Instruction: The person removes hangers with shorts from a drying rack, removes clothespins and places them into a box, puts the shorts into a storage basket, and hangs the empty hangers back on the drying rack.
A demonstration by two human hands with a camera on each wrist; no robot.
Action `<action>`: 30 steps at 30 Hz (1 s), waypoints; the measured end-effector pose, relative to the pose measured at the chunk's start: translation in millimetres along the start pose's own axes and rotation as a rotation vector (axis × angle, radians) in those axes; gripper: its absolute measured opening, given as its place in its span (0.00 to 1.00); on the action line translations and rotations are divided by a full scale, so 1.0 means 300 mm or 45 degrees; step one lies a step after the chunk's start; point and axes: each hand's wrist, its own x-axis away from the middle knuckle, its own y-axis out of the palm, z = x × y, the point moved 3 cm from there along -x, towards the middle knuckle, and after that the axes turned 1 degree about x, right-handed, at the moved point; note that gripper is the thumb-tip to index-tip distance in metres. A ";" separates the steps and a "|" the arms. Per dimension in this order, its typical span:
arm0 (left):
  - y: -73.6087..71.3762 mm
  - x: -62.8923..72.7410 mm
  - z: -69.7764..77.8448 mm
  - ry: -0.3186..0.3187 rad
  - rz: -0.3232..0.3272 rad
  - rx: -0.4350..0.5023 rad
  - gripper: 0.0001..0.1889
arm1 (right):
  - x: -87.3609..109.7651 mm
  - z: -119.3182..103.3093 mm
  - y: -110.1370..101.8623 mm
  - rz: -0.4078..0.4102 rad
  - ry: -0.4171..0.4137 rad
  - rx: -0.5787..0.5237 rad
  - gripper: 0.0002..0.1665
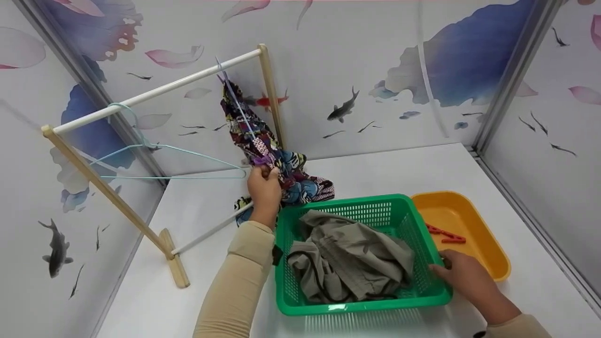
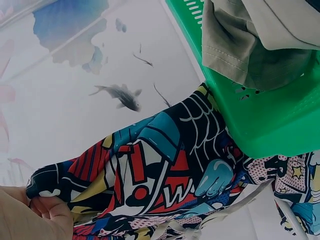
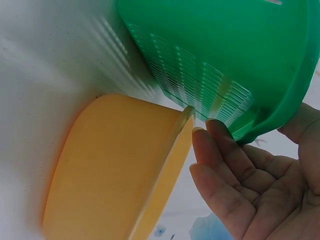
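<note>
My left hand (image 1: 264, 192) grips the edge of a colourful comic-print garment (image 1: 303, 180), which hangs bunched from a lilac hanger (image 1: 242, 110) on the rack's white bar (image 1: 169, 88). Its lower part drapes down behind the green basket's far side. In the left wrist view the thumb and fingers pinch the cloth at one end. My right hand (image 1: 469, 277) holds the right rim of the green basket (image 1: 357, 307), thumb over the rim and fingers below it, as the right wrist view shows. Inside the basket lies a crumpled grey-khaki garment (image 1: 352, 253).
A pale blue hanger (image 1: 188, 177) hangs bare on the left of the bar. Right of the basket stands a yellow tray (image 1: 462, 206) with red clothes pegs (image 1: 446, 233) in it. The rack's wooden foot (image 1: 174, 263) rests on the white table; printed walls (image 1: 305, 56) enclose it.
</note>
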 end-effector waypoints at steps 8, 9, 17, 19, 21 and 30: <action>-0.014 0.009 -0.007 0.014 0.023 0.034 0.05 | 0.001 -0.002 0.000 0.021 -0.021 0.014 0.28; -0.015 0.010 -0.008 0.016 0.025 0.036 0.05 | 0.000 -0.002 0.000 0.020 -0.019 0.016 0.28; -0.027 0.017 -0.012 0.031 0.023 0.014 0.06 | 0.000 0.000 -0.001 0.005 -0.003 -0.004 0.27; -0.030 0.018 -0.013 0.032 0.016 0.005 0.06 | 0.000 -0.001 -0.002 0.002 -0.001 -0.007 0.27; -0.035 0.017 -0.013 0.032 0.015 -0.001 0.06 | -0.001 -0.001 -0.002 -0.003 0.006 -0.007 0.28; -0.050 0.007 -0.019 0.012 0.026 0.019 0.05 | -0.003 -0.001 -0.004 -0.024 0.011 -0.012 0.32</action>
